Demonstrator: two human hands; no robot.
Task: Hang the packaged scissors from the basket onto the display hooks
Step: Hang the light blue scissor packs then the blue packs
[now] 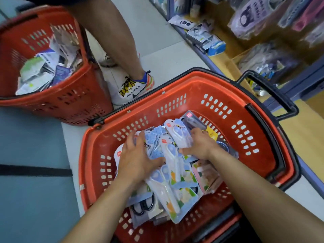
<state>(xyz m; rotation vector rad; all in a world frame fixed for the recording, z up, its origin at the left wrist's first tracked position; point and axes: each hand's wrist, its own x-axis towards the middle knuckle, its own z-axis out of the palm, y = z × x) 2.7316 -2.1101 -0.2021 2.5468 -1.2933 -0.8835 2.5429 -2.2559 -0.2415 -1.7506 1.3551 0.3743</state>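
Both hands are down in the red basket [191, 100], on the heap of packaged scissors [172, 174]. The left hand [138, 159] lies flat on the packs with its fingers spread. The right hand [201, 146], just beside it, curls its fingers into the heap; whether it actually grips a pack cannot be told.

Place: stationery shop aisle.
Baskets: red perforated plastic shopping basket [192, 88] and second red basket [73, 95], both holding carded packs [175, 186].
Shelving: yellow wooden shelf [226, 65] carrying bagged merchandise [268, 62].

Left hand [136, 160], right hand [201, 146] on scissors packs [173, 190] (basket [192, 81]).
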